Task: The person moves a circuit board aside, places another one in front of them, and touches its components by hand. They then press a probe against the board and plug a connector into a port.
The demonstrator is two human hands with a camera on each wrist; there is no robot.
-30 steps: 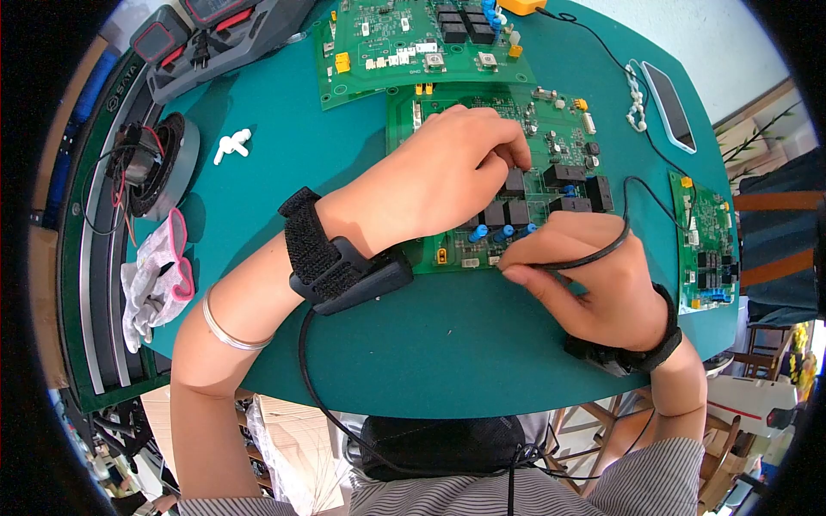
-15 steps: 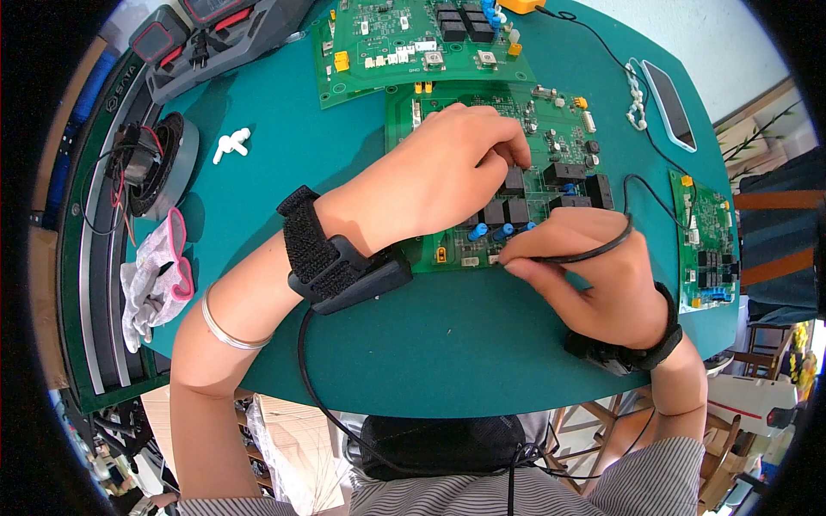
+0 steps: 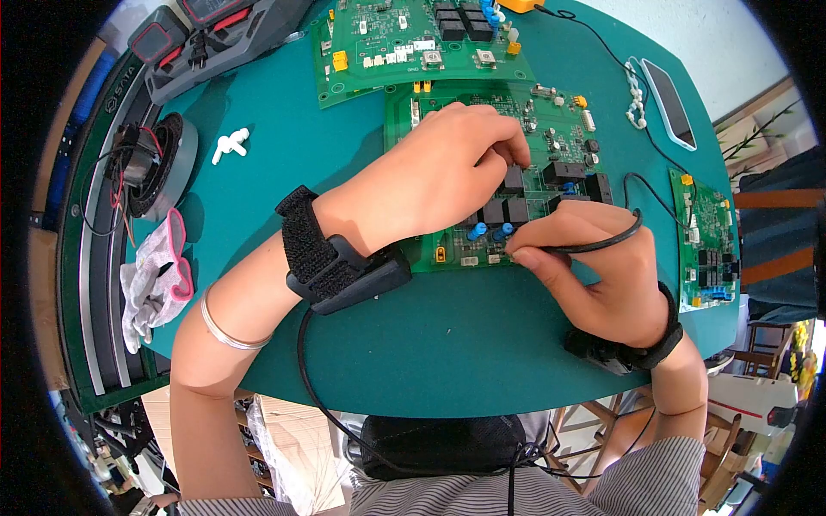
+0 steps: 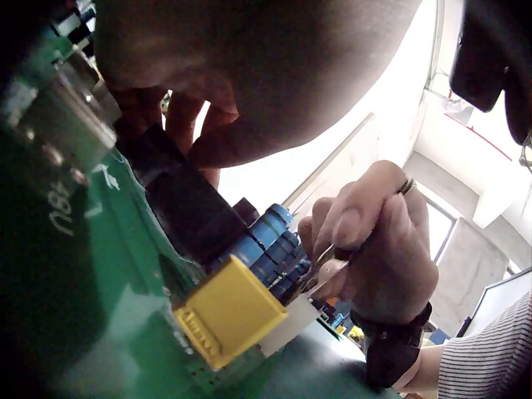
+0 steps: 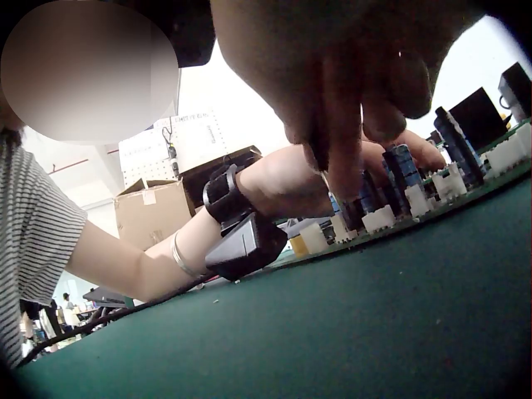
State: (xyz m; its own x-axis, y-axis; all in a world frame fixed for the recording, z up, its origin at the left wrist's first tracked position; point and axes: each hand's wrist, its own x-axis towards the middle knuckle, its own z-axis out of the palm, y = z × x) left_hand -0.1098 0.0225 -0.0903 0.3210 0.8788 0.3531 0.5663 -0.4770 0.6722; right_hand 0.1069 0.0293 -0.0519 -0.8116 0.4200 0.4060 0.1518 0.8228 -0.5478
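Observation:
A green circuit board [image 3: 422, 254] lies under both hands, with black box-shaped components [image 3: 515, 210], blue cylinders [image 3: 477, 231] and a yellow connector [image 4: 229, 312]. Across the board's left half rests my left hand [image 3: 439, 176], fingers loosely bent down onto it near the black boxes. My right hand [image 3: 602, 267] pinches a thin tool between thumb and forefinger at the near edge. In the left wrist view, slim metal tips [image 4: 320, 270] reach from those fingers toward the blue cylinders. A black cable [image 3: 594, 248] runs from the pinch over the right hand. The tool's body is hidden in the fingers.
A second green board [image 3: 379, 69] overlaps the far edge, and a third [image 3: 705, 232] lies at right. Around them are a phone [image 3: 669, 103], white plastic pieces [image 3: 231, 146], a glove [image 3: 155, 279], a round motor-like part [image 3: 159, 168] and a tool case [image 3: 228, 52].
My right hand has shifted slightly right along the board's near edge, still pinching the cabled tool. The left hand has stayed in place.

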